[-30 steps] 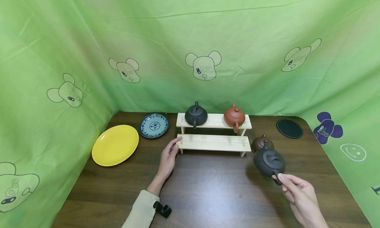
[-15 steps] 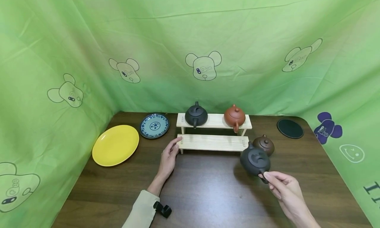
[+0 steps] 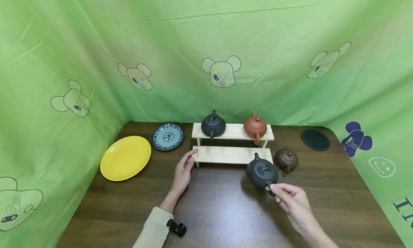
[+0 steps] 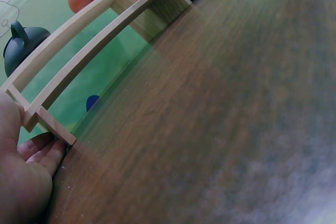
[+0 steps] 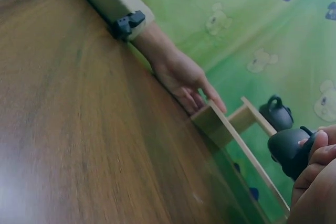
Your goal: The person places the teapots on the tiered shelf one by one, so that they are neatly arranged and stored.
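Observation:
My right hand (image 3: 295,205) pinches the handle of a black clay teapot (image 3: 262,172), held above the table in front of the lower step's right end. In the right wrist view, fingers curl at that teapot's (image 5: 291,150) handle. At the left end of a two-tier wooden display stand (image 3: 232,155), my left hand (image 3: 182,172) grips the lower step; the left wrist view shows its fingers (image 4: 44,150) beside the step's leg. Another black teapot (image 3: 213,125) and a reddish-brown teapot (image 3: 255,127) sit on the upper step. A dark brown teapot (image 3: 286,159) stands on the table right of the stand.
A yellow plate (image 3: 126,158) and a blue patterned plate (image 3: 167,137) lie left of the stand. At the back right is a dark round coaster (image 3: 315,139). Green printed cloth (image 3: 222,29) surrounds the back and sides of the wooden table (image 3: 219,212).
My right hand has carried the black teapot leftward, from in front of the brown teapot to the lower step's right end. The left hand has stayed at the stand.

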Action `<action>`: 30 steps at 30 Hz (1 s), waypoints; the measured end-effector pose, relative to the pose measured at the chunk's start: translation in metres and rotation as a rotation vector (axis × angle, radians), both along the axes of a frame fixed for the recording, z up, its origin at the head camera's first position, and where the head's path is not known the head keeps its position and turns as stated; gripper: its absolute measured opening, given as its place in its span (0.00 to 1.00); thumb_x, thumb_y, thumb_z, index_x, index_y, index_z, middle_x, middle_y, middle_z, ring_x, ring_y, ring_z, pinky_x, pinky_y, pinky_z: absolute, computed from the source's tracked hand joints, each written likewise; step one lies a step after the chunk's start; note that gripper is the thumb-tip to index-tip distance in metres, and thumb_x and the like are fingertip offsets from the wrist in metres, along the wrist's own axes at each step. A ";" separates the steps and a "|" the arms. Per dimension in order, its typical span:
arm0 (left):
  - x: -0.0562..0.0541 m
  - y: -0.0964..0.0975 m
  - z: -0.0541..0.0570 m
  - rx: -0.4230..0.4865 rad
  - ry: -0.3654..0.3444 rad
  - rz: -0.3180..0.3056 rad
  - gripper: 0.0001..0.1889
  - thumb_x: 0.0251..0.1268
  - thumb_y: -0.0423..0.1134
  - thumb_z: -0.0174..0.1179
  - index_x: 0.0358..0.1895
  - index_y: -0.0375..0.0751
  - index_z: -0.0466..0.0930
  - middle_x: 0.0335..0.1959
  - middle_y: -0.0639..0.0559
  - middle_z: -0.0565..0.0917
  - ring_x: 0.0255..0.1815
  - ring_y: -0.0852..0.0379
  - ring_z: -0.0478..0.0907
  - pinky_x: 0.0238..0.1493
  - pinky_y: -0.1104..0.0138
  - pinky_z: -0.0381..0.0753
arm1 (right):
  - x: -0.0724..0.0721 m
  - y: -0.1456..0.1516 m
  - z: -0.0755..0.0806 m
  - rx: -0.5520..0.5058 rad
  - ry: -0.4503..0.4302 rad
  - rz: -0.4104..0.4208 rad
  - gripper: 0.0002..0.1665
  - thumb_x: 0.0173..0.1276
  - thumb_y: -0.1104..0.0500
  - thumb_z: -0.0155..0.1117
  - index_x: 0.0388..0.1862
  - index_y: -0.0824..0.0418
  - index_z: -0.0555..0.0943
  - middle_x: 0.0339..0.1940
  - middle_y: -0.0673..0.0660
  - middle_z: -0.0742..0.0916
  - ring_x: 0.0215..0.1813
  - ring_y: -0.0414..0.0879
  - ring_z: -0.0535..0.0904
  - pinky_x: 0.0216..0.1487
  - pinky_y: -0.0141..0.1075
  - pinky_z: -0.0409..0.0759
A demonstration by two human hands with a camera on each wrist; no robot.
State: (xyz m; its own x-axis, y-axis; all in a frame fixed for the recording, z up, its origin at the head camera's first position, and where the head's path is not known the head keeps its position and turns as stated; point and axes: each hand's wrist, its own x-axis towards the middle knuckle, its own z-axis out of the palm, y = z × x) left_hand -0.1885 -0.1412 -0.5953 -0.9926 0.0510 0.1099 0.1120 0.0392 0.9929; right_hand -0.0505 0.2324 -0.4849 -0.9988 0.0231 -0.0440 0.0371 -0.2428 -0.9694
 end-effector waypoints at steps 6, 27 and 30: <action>-0.001 -0.001 -0.003 0.008 0.012 0.004 0.19 0.92 0.43 0.55 0.75 0.61 0.82 0.76 0.59 0.81 0.72 0.54 0.79 0.72 0.65 0.80 | -0.006 -0.018 0.001 -0.002 -0.024 0.013 0.20 0.81 0.74 0.62 0.37 0.58 0.95 0.31 0.50 0.93 0.20 0.30 0.60 0.24 0.45 0.38; 0.002 0.001 0.002 -0.025 0.083 0.009 0.19 0.92 0.44 0.54 0.76 0.55 0.83 0.76 0.53 0.82 0.69 0.57 0.81 0.70 0.64 0.82 | -0.033 -0.057 -0.008 -0.043 -0.030 -0.044 0.18 0.80 0.72 0.66 0.30 0.58 0.92 0.31 0.51 0.93 0.17 0.30 0.59 0.24 0.40 0.43; 0.004 0.003 0.008 -0.033 0.100 0.018 0.19 0.92 0.44 0.54 0.76 0.54 0.83 0.76 0.52 0.82 0.67 0.58 0.82 0.69 0.65 0.82 | -0.037 -0.060 -0.009 -0.053 -0.020 -0.049 0.17 0.80 0.72 0.66 0.31 0.58 0.92 0.30 0.50 0.92 0.18 0.31 0.59 0.24 0.40 0.43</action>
